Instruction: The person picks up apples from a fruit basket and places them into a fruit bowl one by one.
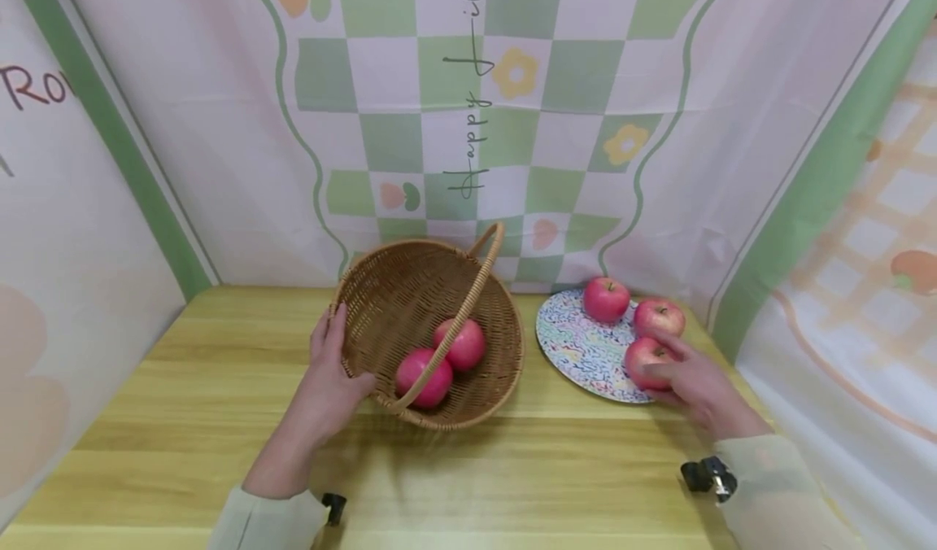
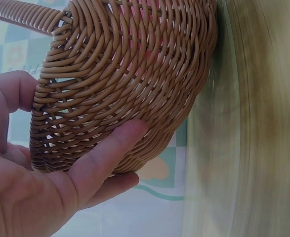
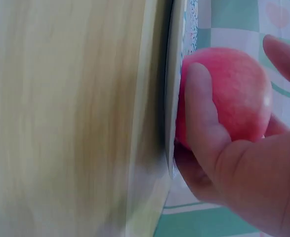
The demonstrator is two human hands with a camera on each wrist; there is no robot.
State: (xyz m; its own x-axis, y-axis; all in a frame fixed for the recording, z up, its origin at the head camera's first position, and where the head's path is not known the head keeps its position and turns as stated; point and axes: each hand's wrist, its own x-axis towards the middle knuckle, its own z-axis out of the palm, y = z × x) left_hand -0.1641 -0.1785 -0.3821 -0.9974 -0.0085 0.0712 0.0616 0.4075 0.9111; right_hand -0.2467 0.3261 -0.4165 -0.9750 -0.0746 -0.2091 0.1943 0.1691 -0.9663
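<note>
Two apples (image 1: pixel 417 373) in basket (image 1: pixel 391 298), three on plate (image 1: pixel 578 348)

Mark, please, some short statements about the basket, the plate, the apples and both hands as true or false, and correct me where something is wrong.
1. Two apples lie inside the wicker basket. True.
2. The right hand grips an apple at the patterned plate. True.
3. In the head view, the basket stands to the right of the plate. False: it stands to the left.
4. Outside the basket, only one apple is visible. False: three are.
5. The left hand holds the basket at its side. True.
</note>
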